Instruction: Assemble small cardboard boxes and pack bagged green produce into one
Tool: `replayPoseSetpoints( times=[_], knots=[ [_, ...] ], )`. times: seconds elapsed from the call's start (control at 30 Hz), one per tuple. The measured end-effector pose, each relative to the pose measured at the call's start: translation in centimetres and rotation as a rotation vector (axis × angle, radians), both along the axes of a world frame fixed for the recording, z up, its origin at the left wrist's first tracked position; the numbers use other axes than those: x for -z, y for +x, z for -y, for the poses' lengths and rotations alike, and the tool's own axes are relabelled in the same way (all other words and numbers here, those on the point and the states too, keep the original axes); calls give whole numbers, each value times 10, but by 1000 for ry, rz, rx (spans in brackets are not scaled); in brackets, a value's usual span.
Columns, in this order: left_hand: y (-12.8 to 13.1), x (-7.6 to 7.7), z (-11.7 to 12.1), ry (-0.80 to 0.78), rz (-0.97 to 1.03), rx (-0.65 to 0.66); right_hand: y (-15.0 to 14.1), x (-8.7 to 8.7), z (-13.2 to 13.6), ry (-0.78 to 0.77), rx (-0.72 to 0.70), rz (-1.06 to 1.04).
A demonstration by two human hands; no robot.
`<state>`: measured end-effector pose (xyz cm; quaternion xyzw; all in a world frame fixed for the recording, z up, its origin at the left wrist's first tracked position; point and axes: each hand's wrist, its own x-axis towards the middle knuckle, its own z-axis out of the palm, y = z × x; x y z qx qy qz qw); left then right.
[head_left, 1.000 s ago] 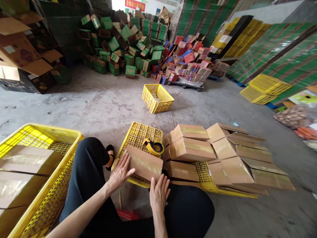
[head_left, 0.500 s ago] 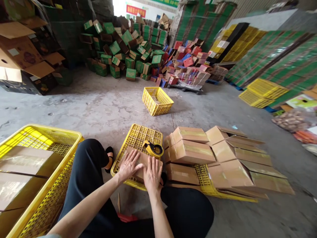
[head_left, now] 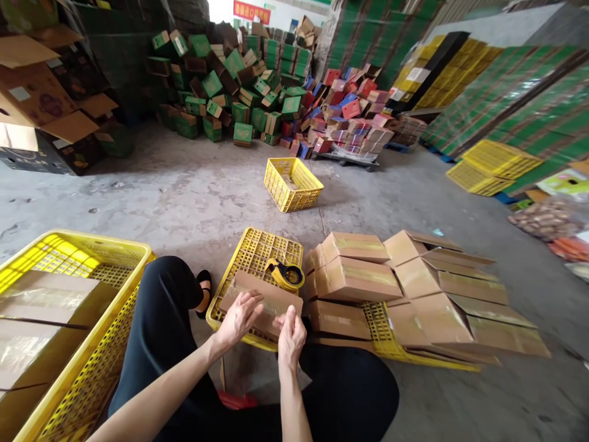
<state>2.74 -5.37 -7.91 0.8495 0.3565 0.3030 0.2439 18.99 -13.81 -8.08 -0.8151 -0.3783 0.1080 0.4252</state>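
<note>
A brown cardboard box (head_left: 271, 299) with clear tape along its top lies on an upturned yellow plastic crate (head_left: 251, 245). Over the box's near left part is my left hand (head_left: 240, 316), its fingers loosely bent and apart, holding nothing that shows. My right hand (head_left: 291, 337) is at the near right edge of the box with its fingers curled in and thumb up; whatever they may pinch is hidden. A yellow and black tape dispenser (head_left: 289, 275) rests on the crate just behind the box.
On my left stands a large yellow crate (head_left: 131, 261) with taped cartons (head_left: 50, 298) inside. Stacked cartons (head_left: 363, 279) and open-flapped boxes (head_left: 442, 316) sit to the right on yellow crates. Ahead is another yellow basket (head_left: 294, 184), with heaped green boxes (head_left: 214, 86) beyond.
Both hands have lifted from lying flat on the box and drawn slightly nearer to me. The right fingers have curled in, and more of the taped top shows.
</note>
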Motion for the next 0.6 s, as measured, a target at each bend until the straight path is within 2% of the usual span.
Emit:
replayPoseSetpoints(
  times=[0.1, 0.23, 0.3, 0.37, 0.43, 0.47, 0.6],
  knots=[
    [11, -10, 3, -129, -51, -4, -6, -2, -7, -48, 29, -11],
    [6, -8, 3, -101, -139, 0, -15, 3, -8, -31, -17, 26],
    [0, -5, 1, -50, -134, 46, -24, 9, -8, -5, -144, 114],
    [-4, 0, -1, -5, -146, 99, -35, 15, -8, -17, -324, 286],
    [-6, 5, -3, 36, -197, 129, -43, 21, -10, -101, -450, 454],
    [-6, 9, -5, 58, -229, 133, -45, 23, -10, -162, -464, 501],
    [-13, 20, -18, 154, -321, 88, -29, 19, -7, -375, -389, 571]
  ],
)
